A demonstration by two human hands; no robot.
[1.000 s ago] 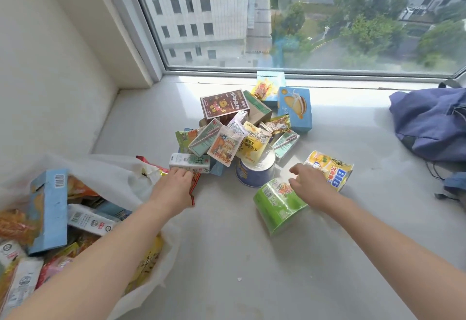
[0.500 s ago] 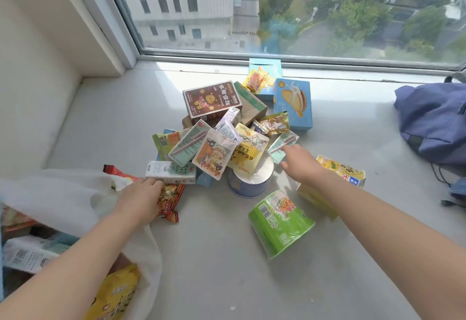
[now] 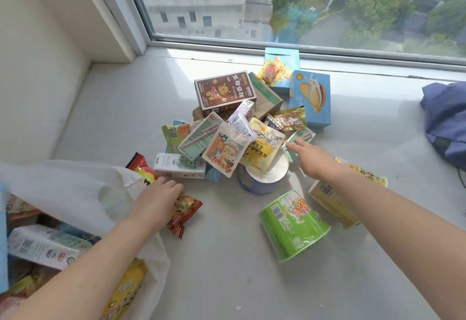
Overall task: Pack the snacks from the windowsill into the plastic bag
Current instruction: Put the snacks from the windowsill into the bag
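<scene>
One wide-angle camera is riding on the person's head and looking forward and steeply down onto the windowsill point(image 3: 113, 107), facing the window point(image 3: 302, 4), whose glass is filling the top of the frame. It is sitting near the work: both forearms are entering from the bottom edge, the left hand point(image 3: 153, 203) lying low and left, the right hand point(image 3: 315, 160) right of centre, the heap of snacks point(image 3: 227, 130) mid-frame. The left edge is cutting off the plastic bag point(image 3: 75, 188) and the right edge a blue backpack point(image 3: 448, 123).

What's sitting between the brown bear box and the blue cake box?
Head view: a green-and-tan carton lies between the brown bear box and blue cake box.
</scene>
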